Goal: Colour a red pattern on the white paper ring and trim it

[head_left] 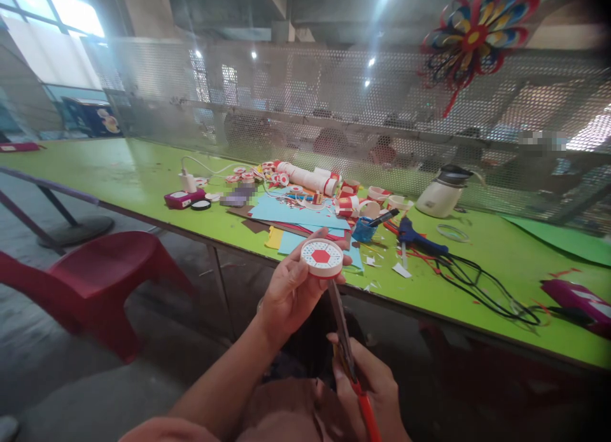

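My left hand (pixel 291 292) is closed around a round white disc (pixel 321 257) printed with a red hexagon and red marks round its rim, held up in front of the table edge. Below it my right hand (pixel 370 381) grips red-handled scissors (pixel 344 340), whose blades point up and reach the disc's lower edge. Both hands hover over my lap, just short of the green table (pixel 119 168).
On the table lie blue, brown and yellow paper sheets (pixel 291 216), a roll of printed red-and-white strip (pixel 310 178), small cups, a blue glue gun (pixel 420 238) with black cable, a white kettle (pixel 442 194) and a charger. A red plastic chair (pixel 95 273) stands at left. A mesh screen backs the table.
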`<state>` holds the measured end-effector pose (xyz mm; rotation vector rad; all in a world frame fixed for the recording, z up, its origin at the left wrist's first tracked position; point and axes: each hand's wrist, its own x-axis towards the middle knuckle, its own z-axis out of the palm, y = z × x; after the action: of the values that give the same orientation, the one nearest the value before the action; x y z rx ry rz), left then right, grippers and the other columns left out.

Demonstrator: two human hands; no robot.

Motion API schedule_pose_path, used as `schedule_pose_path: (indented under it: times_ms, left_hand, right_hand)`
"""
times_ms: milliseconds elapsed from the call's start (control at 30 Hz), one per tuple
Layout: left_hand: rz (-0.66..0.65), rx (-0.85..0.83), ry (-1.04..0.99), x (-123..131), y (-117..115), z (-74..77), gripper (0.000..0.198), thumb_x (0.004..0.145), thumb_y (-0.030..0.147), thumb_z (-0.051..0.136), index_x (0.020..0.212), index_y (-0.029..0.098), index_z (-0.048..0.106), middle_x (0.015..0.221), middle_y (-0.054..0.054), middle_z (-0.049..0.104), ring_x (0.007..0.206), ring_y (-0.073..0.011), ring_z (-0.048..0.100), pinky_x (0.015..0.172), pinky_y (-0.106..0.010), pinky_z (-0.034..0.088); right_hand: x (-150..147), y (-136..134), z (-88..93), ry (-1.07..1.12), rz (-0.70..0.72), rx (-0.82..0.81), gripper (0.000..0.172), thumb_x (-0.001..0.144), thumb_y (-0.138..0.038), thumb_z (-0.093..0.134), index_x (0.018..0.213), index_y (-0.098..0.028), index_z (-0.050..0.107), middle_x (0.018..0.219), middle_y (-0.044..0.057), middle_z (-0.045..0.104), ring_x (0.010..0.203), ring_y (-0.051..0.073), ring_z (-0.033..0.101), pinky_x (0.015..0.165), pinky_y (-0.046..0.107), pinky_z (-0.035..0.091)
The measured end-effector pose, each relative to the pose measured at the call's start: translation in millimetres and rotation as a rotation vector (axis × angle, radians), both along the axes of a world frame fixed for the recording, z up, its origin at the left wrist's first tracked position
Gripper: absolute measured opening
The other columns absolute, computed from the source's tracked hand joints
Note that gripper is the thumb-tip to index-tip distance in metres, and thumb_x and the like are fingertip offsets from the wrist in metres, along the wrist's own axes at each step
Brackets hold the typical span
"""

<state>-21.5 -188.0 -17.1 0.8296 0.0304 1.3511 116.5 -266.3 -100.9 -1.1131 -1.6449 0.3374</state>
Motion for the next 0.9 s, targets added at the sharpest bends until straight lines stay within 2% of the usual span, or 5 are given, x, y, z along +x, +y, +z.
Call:
schedule_pose_path:
  times_ms: [133,333,500,700,900]
  left_hand:
    - [-0.002,-0.005,-0.004,0.5,-0.1,-0.9,0.068,0.082,0.031,0.065,0.142,0.019,0.036,0.130,-0.016,0.058,0.110,-0.0266,0.062,0.078,-0.025,0.054]
    - [0.027,-0.023,0.015,1.6,-0.1,-2.6,0.073,0.080,0.034,0.066,0.144,0.020,0.033,0.130,-0.016,0.058,0.110,-0.0280,0.062,0.078,-0.028,0.054]
    - [0.042,-0.033,0.021,1.7,0.5,-4.9,0.072,0.081,0.034,0.066,0.143,0.020,0.034,0.130,-0.016,0.058,0.110,-0.0286,0.062,0.078,-0.029,0.054]
    - [0.035,-0.023,0.000,2.4,0.7,-6.7,0.068,0.081,0.032,0.065,0.142,0.019,0.036,0.130,-0.016,0.058,0.113,-0.0289,0.061,0.076,-0.028,0.055]
    - [0.057,-0.032,0.027,2.5,0.7,-7.5,0.070,0.081,0.034,0.066,0.142,0.019,0.037,0.131,-0.016,0.057,0.113,-0.0303,0.060,0.078,-0.031,0.055]
  right_hand:
    - [0.5,1.0,-1.7,-0.026,0.013,0.034,0.022,0.083,-0.019,0.053,0.095,-0.019,0.070,0.060,-0.003,0.060,0.041,0.008,0.048,0.040,0.017,0.040]
    - [-4.5,0.4,0.2,0.008,-0.076,-0.003,0.022,0.086,-0.029,0.052,0.090,-0.021,0.072,0.056,-0.003,0.059,0.043,0.010,0.052,0.043,0.018,0.044]
    - [-2.6,1.9,-1.7,-0.032,-0.006,0.029,0.021,0.086,-0.022,0.052,0.094,-0.019,0.070,0.060,-0.003,0.062,0.041,0.009,0.051,0.041,0.018,0.042]
    - [-4.9,-0.1,-0.3,-0.005,-0.051,-0.006,0.021,0.085,-0.023,0.052,0.092,-0.019,0.071,0.060,-0.001,0.063,0.044,0.010,0.053,0.045,0.019,0.045]
    - [-6.1,-0.3,-0.2,0.022,-0.076,0.026,0.021,0.083,-0.022,0.052,0.090,-0.021,0.072,0.063,-0.001,0.066,0.046,0.010,0.057,0.047,0.017,0.048]
